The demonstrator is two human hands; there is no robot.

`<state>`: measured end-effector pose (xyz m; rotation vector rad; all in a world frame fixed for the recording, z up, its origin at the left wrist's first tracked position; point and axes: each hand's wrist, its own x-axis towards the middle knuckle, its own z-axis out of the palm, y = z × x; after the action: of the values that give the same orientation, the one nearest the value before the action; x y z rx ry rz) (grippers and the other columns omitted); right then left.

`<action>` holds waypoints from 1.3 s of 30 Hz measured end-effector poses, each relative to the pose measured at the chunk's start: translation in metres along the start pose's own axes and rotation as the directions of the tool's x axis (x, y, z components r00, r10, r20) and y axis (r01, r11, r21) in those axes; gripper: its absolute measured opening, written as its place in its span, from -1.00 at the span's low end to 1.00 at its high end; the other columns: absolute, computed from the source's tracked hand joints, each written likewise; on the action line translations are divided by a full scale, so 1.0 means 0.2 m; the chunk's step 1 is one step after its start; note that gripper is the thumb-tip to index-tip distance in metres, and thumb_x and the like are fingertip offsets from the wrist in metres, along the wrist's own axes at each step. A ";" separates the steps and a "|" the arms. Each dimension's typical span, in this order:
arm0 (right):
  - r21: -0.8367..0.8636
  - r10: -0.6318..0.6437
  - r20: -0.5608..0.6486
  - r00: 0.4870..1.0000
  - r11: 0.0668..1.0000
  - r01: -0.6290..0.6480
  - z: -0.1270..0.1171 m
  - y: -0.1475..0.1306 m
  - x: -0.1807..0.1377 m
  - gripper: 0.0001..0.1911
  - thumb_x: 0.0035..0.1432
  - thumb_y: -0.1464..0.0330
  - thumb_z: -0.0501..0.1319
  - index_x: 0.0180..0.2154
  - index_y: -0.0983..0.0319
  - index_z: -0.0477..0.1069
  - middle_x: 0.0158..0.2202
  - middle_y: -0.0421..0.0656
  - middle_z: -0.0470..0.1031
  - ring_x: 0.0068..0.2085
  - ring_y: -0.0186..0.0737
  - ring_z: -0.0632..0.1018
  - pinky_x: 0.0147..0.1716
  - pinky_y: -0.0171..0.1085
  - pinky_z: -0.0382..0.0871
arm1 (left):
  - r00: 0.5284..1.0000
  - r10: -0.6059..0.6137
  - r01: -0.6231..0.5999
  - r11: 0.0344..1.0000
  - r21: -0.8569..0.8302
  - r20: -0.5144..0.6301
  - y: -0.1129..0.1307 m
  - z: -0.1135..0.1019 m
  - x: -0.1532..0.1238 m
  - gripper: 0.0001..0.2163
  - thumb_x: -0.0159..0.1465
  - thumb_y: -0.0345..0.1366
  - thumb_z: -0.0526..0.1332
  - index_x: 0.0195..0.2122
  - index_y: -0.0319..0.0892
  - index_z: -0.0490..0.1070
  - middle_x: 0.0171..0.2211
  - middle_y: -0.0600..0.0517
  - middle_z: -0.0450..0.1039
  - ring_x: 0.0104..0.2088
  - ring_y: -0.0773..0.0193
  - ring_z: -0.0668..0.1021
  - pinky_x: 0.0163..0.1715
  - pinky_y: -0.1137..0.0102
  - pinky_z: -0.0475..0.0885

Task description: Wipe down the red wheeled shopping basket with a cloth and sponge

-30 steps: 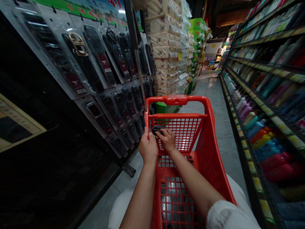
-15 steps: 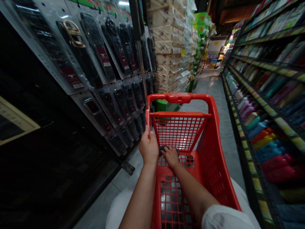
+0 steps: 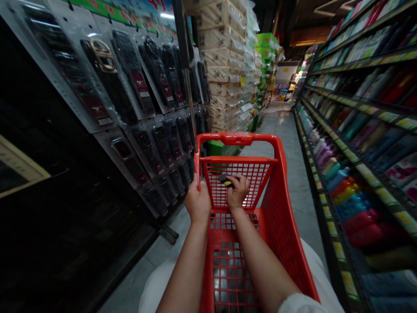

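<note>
My left hand [image 3: 198,201] is closed around the left rim of a red plastic shopping basket [image 3: 280,228]. My right hand [image 3: 238,191] is inside the basket, in front of its far grid wall. Its fingers are wrapped round a small dark object with a yellow part [image 3: 224,178], whose dark end sticks out to the left; the rest is hidden by the fingers. Below that hand, the basket's grid floor shows. The basket's handle bar [image 3: 236,138] runs across its far end.
Packaged belts [image 3: 143,91] hang on a rack at the left, with a thin metal pole [image 3: 190,100] beside the basket. Stacked beige packs [image 3: 224,65] stand beyond. Shelves of bottles and pouches [image 3: 355,208] line the right; a tiled aisle [image 3: 286,126] runs ahead.
My right hand has risen from the basket floor with the dark object, whose yellow part now shows. My left hand keeps its hold on the rim. The view has shifted slightly.
</note>
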<state>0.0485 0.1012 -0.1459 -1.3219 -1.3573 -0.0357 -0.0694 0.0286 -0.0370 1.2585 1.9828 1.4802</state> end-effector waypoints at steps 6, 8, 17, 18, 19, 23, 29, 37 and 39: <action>-0.049 -0.077 0.080 0.994 0.995 0.081 -0.03 0.15 -0.01 -0.46 -0.05 0.65 0.04 -0.13 0.13 0.55 -0.10 -0.13 0.44 -0.05 -0.14 0.35 -0.04 -0.18 0.25 | 1.000 0.002 -0.002 1.000 -0.013 0.006 -0.01 0.00 0.00 -0.57 0.35 -0.29 0.06 0.23 -0.22 0.32 0.21 -0.09 0.34 0.19 0.19 0.43 0.19 0.37 0.28; -0.103 -0.012 0.194 0.981 0.994 0.032 -0.04 0.25 -0.17 -0.48 -0.07 0.65 0.03 -0.16 0.16 0.56 -0.10 -0.11 0.46 -0.06 -0.13 0.35 -0.05 -0.19 0.26 | 1.000 0.013 -0.013 1.000 -0.018 -0.004 -0.02 0.01 0.00 -0.57 0.34 -0.30 0.06 0.23 -0.22 0.32 0.21 -0.09 0.34 0.19 0.20 0.42 0.19 0.37 0.26; -0.180 0.312 0.232 0.921 0.945 -0.274 -0.06 0.21 -0.30 -0.45 -0.07 0.60 -0.03 -0.12 0.18 0.53 -0.05 -0.03 0.40 0.00 -0.04 0.35 0.02 -0.14 0.23 | 1.000 0.018 -0.018 1.000 -0.021 -0.014 -0.02 0.00 0.00 -0.58 0.33 -0.29 0.07 0.21 -0.17 0.35 0.19 -0.06 0.36 0.18 0.20 0.44 0.19 0.36 0.28; -0.151 0.294 0.160 0.942 0.951 -0.271 -0.06 0.17 -0.21 -0.45 -0.06 0.60 -0.03 -0.09 0.19 0.51 -0.03 -0.01 0.37 0.03 -0.02 0.34 0.04 -0.11 0.21 | 1.000 0.018 -0.019 0.999 -0.028 -0.017 -0.02 0.00 0.00 -0.58 0.33 -0.29 0.08 0.21 -0.16 0.35 0.19 -0.05 0.36 0.18 0.21 0.44 0.19 0.36 0.28; -0.118 0.259 0.075 0.963 0.961 -0.249 -0.07 0.13 -0.11 -0.45 -0.04 0.59 -0.02 -0.06 0.19 0.50 -0.01 0.00 0.35 0.06 -0.01 0.33 0.05 -0.08 0.19 | 1.000 0.019 -0.019 0.999 -0.035 -0.019 -0.02 0.00 0.00 -0.59 0.33 -0.30 0.08 0.20 -0.16 0.36 0.19 -0.05 0.36 0.18 0.21 0.44 0.19 0.36 0.28; -0.060 0.108 -0.100 0.989 0.992 -0.115 -0.09 0.07 0.16 -0.50 0.00 0.56 0.00 -0.07 0.17 0.49 -0.01 -0.04 0.35 0.07 -0.03 0.33 0.07 -0.06 0.18 | 1.000 0.017 -0.018 0.998 -0.056 -0.021 -0.02 0.00 0.00 -0.59 0.33 -0.32 0.08 0.20 -0.18 0.36 0.19 -0.07 0.37 0.19 0.21 0.43 0.21 0.35 0.26; -0.112 0.285 0.079 0.955 0.955 -0.275 -0.07 0.21 -0.13 -0.47 -0.05 0.56 -0.02 -0.07 0.25 0.49 -0.01 0.01 0.41 0.05 -0.05 0.36 0.07 -0.11 0.24 | 1.000 0.003 -0.004 0.998 -0.056 -0.022 -0.01 0.00 0.00 -0.58 0.33 -0.31 0.08 0.21 -0.21 0.35 0.19 -0.09 0.36 0.19 0.19 0.43 0.20 0.35 0.27; -0.087 0.715 0.154 0.683 0.698 -0.711 -0.02 0.27 -0.45 -0.56 -0.04 0.50 -0.02 -0.15 0.22 0.47 -0.08 0.01 0.49 -0.10 0.00 0.53 -0.20 -0.16 0.40 | 0.999 0.026 -0.026 1.000 -0.007 -0.034 -0.01 0.00 0.01 -0.57 0.32 -0.28 0.09 0.20 -0.18 0.36 0.19 -0.07 0.37 0.18 0.18 0.44 0.20 0.34 0.27; 0.002 0.752 0.099 0.652 0.655 -0.756 0.04 0.25 -0.42 -0.59 0.03 0.48 -0.04 -0.11 0.25 0.42 -0.17 0.03 0.51 -0.14 0.00 0.55 -0.28 -0.17 0.42 | 0.999 0.032 -0.032 0.999 0.005 -0.037 -0.01 0.00 0.01 -0.57 0.32 -0.27 0.09 0.21 -0.18 0.35 0.19 -0.07 0.38 0.18 0.18 0.44 0.20 0.35 0.27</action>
<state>0.0501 0.0699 -0.2387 -1.7819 -0.7654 0.6367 -0.0702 0.0306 -0.0379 1.2793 1.9994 1.5263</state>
